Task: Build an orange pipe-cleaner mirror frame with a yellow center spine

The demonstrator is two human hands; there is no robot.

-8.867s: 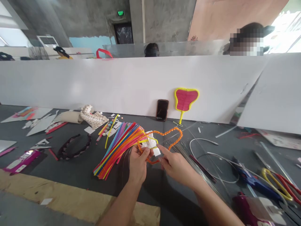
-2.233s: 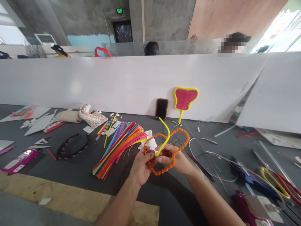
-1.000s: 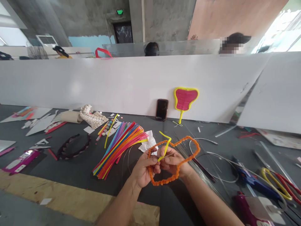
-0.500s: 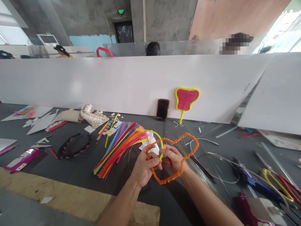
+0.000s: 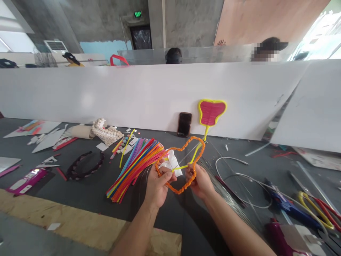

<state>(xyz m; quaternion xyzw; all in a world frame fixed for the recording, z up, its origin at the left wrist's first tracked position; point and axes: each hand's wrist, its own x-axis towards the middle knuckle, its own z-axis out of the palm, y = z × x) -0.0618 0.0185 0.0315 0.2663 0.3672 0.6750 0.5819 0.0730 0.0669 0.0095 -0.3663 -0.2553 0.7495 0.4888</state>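
Above the dark table I hold an orange twisted pipe-cleaner loop (image 5: pixel 177 191) with a wavy outline. My left hand (image 5: pixel 157 186) is closed at the loop's left side, thumb and fingers pinching one end of a yellow pipe cleaner (image 5: pixel 182 167). That yellow piece runs across the loop's opening to my right hand (image 5: pixel 201 180), then bends upward. My right hand is closed on it beside the loop's right edge; its fingertips are partly hidden. Left of my hands lies a bundle of coloured pipe cleaners (image 5: pixel 135 170). White paper (image 5: pixel 173 160) lies behind the loop.
A pink fan with yellow edging (image 5: pixel 212 113) and a phone (image 5: pixel 184 124) lean against the white partition (image 5: pixel 138 92). Thin wires (image 5: pixel 229 195), a blue glue gun (image 5: pixel 289 208) and yellow-handled scissors (image 5: pixel 309 202) lie right. A braided headband (image 5: pixel 85 174) lies left. People are beyond the partition.
My hands have moved apart, stretching the yellow pipe cleaner between them. The orange loop has shifted left and tilted, its upper right side now higher.
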